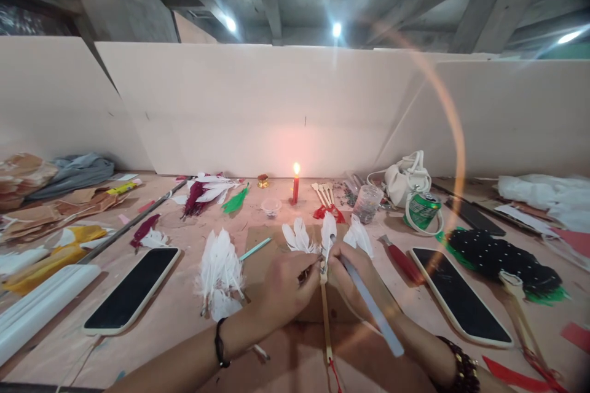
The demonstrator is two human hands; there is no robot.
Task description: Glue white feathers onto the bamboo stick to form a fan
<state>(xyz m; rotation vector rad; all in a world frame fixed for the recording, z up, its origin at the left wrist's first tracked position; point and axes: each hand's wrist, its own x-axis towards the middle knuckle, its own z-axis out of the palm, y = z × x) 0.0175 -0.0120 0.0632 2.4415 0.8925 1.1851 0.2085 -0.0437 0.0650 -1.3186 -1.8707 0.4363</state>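
Observation:
A slim wooden handle (326, 319) with a red cord at its lower end points toward me. My left hand (292, 279) pinches it near its top; the exact grip is partly hidden by the fingers. In my right hand (357, 270) is a long pale lavender stick (375, 310), slanting down to the right. Its upper end is close to the handle's top and an upright white feather (328, 230). More white feathers fan out on either side, a left group (298, 236) and a right group (359, 234). Brown cardboard (262, 264) lies beneath.
Beyond the hands burns a red candle (295, 190). Left are a white feather bundle (221, 267) and a phone (133, 290). Right are a red-handled tool (402, 260), another phone (461, 295), a green can (423, 211), a plastic cup (367, 202) and black dotted feathers (507, 258).

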